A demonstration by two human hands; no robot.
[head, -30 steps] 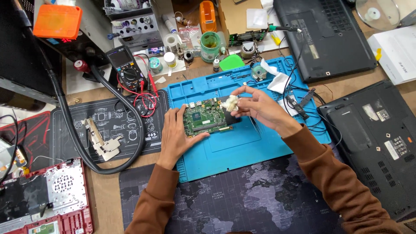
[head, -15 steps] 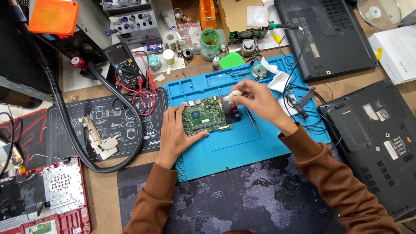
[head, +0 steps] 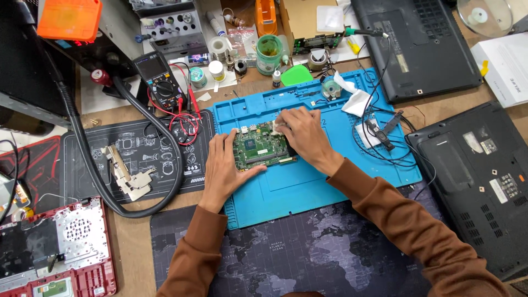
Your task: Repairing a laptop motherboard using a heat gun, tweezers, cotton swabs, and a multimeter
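Observation:
A green circuit board (head: 258, 149) lies on a blue silicone work mat (head: 308, 181). My left hand (head: 223, 168) rests flat on the mat and steadies the board's left edge. My right hand (head: 301, 133) presses a small white wad (head: 278, 127), a tissue or cloth, onto the board's upper right corner. Both arms wear brown sleeves.
A multimeter (head: 159, 81) with red leads lies left of the mat. Black laptop bases (head: 478, 176) (head: 418, 44) sit at the right. A crumpled white tissue (head: 356, 99), cables, a black hose (head: 132, 209), a red laptop shell (head: 55, 247) and a dark map desk pad (head: 308, 253) surround the area.
My right hand has come down from above the board with the white wad and now presses it on the board's upper right corner. The left hand has stayed put.

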